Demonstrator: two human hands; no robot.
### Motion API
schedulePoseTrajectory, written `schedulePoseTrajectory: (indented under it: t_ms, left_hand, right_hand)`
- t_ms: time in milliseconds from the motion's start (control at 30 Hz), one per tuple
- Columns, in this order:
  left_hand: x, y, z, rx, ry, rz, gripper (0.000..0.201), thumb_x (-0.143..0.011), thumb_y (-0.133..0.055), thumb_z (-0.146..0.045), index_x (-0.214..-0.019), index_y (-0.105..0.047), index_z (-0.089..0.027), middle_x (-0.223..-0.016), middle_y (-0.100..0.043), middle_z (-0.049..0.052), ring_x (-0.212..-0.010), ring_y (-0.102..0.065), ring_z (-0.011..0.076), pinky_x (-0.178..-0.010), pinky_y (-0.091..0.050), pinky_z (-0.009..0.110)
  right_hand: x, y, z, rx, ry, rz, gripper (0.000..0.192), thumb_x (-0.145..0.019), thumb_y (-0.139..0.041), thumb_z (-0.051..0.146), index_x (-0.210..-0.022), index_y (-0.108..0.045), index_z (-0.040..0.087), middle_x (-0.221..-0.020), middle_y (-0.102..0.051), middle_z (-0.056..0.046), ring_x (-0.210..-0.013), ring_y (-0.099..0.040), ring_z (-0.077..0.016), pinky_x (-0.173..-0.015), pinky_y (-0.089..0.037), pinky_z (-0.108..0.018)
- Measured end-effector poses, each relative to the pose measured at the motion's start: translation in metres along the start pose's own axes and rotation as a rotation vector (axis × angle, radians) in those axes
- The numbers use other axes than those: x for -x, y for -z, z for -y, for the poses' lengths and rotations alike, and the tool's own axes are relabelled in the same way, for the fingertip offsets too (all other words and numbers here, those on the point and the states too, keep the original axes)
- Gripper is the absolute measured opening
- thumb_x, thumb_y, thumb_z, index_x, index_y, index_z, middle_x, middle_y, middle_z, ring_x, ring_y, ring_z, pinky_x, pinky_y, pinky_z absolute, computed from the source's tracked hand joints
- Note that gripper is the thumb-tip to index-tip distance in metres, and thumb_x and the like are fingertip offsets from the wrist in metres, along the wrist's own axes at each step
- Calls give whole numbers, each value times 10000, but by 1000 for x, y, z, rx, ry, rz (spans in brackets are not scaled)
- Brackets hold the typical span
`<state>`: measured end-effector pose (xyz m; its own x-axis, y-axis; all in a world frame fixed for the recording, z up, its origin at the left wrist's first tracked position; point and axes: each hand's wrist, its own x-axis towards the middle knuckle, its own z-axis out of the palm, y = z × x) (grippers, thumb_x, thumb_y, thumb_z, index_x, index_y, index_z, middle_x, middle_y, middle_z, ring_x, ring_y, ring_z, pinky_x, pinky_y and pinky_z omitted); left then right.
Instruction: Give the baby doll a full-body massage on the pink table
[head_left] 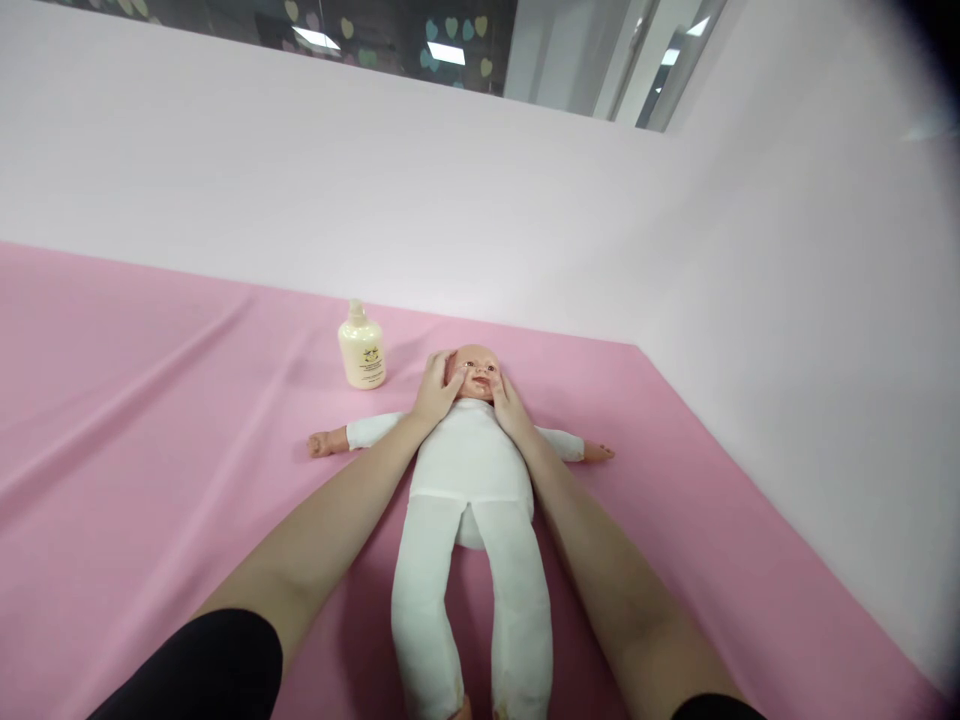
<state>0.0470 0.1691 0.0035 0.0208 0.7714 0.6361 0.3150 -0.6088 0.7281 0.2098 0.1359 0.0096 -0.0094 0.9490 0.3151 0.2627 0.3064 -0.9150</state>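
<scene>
Doll (471, 455) lies face up on the pink surface (150, 450), head away from you, legs toward you and its feet partly cut off by the lower edge of the view. Its arms stretch out to either side, with your forearms crossing over them. You cup its head from both sides: your left hand (435, 392) curves round one side with the thumb parted from the fingers and laid on the cheek, and your right hand (513, 404) rests along the other cheek, thumb near the mouth. Neither pinches anything. As far as one moment shows, the work on the face looks under way, with both palms placed; whether anything has been spread on it, or how much is left, you cannot tell from here. Beyond your left hand, the bottle (362, 352) stands upright, apart from both hands, its top on. The surface is creased on your left and smoother on your right. White walls (375, 200) rise along its far and right edges; above the far one, a window (397, 70) shows heart shapes (451, 28) and bright lights (446, 53).
</scene>
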Motion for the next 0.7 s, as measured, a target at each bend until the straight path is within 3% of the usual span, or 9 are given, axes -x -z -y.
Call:
schedulePoseTrajectory:
  t_ms: [133,200,333,500,700]
  left_hand:
    - [1,-2,0,-24,-29,63,689,-720,-713,-399,-1308,-425,-184,-1322,-441,138,-1281,-414,286,-1126,-307,457]
    - [1,-2,-1,-23,-19,68,759,-680,-749,-407,-1322,-410,-186,-1334,-426,139,-1290,-403,299,-1129,-303,467]
    - [1,-2,-1,1,-20,66,639,-769,-664,-416,-1311,-415,-185,-1319,-452,139,-1289,-416,283,-1133,-303,458]
    - [0,-2,2,33,-31,53,473,-883,-511,-427,-1283,-444,-183,-1324,-480,139,-1290,-427,247,-1137,-303,429]
    - [-4,-7,21,109,216,-54,326,-959,-342,-356,-1148,-548,-188,-1211,-573,103,-1210,-497,200,-1105,-347,399]
  right_hand:
    - [-1,2,-1,4,-47,-6,718,-888,-259,711,-1231,-616,192,-1297,-622,-80,-1291,-510,-205,-1160,-296,-373]
    - [-3,3,-4,-17,-98,-6,733,-892,-217,716,-1136,-677,200,-1204,-680,-72,-1255,-545,-209,-1149,-318,-372]
    - [-7,3,-11,-25,-170,-52,671,-912,-248,666,-1114,-686,199,-1139,-708,-74,-1198,-589,-214,-1096,-388,-384]
    - [-10,3,-15,12,-145,-103,481,-940,-323,499,-1084,-677,206,-1124,-707,-78,-1104,-636,-207,-1007,-458,-387]
    - [-12,3,-19,58,-100,-118,363,-860,-429,284,-1120,-655,168,-1120,-710,-87,-1069,-642,-221,-974,-467,-397]
